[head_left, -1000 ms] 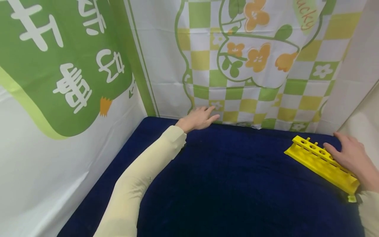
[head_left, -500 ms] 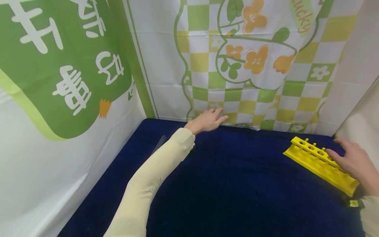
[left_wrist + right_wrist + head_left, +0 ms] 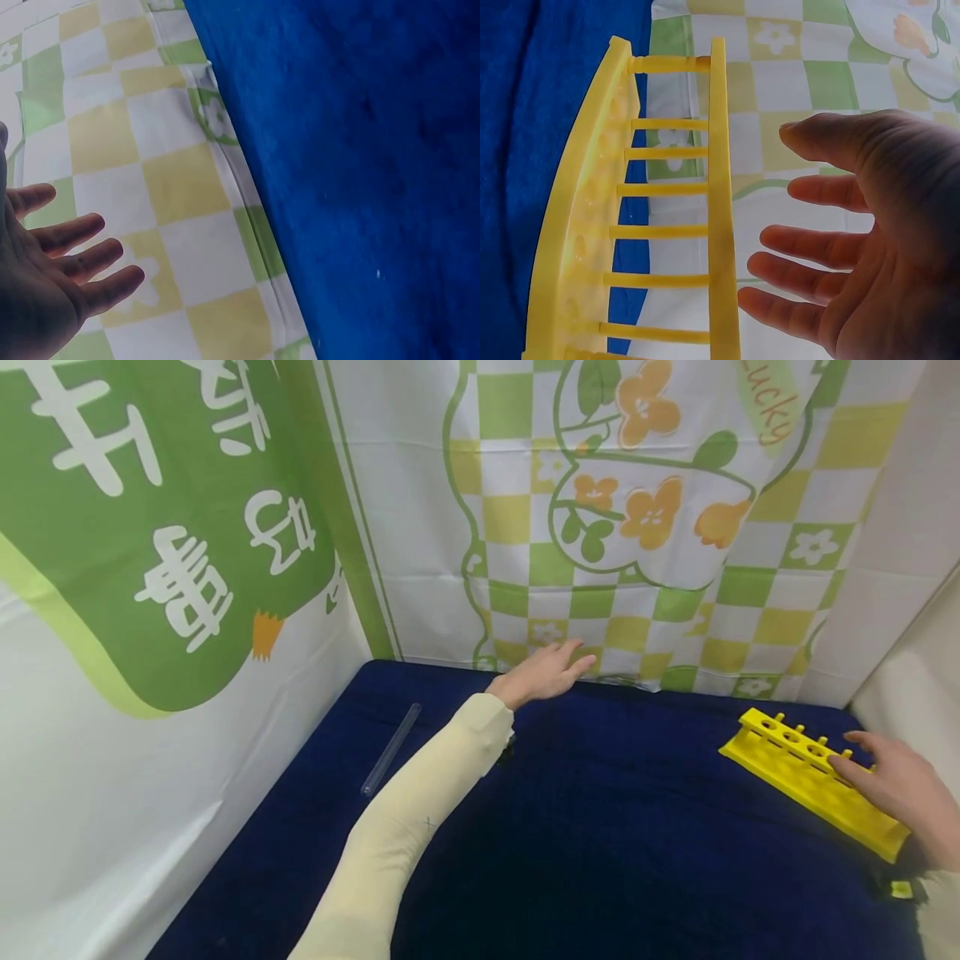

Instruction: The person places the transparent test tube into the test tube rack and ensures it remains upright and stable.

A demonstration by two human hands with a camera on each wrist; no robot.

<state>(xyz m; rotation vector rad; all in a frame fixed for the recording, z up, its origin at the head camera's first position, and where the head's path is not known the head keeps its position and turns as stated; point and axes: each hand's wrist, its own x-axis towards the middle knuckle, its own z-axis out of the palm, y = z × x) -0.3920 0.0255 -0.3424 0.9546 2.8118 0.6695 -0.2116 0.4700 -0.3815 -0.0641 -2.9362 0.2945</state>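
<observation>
My left hand (image 3: 545, 674) reaches across the back of the table with nothing in it. Its fingers are spread in the left wrist view, in front of the checkered cloth. A clear test tube (image 3: 392, 750) lies slanted on the dark blue table to the left of my forearm. At the right, a yellow test tube rack (image 3: 810, 795) stands at an angle, its holes on top and a row of pegs behind. My right hand (image 3: 900, 781) is at the rack's right part. In the right wrist view its fingers (image 3: 802, 244) are extended beside the rack's upper plate (image 3: 721, 187), holding nothing.
The dark blue table cover (image 3: 600, 827) runs back to a checkered cloth (image 3: 570, 560) hanging behind it. Another printed cloth (image 3: 112, 760) hangs along the left side. A small yellow-green piece (image 3: 902, 889) shows by my right cuff.
My left hand and forearm have swung to the right, uncovering the test tube that the sleeve hid before. The right hand and the rack have hardly moved.
</observation>
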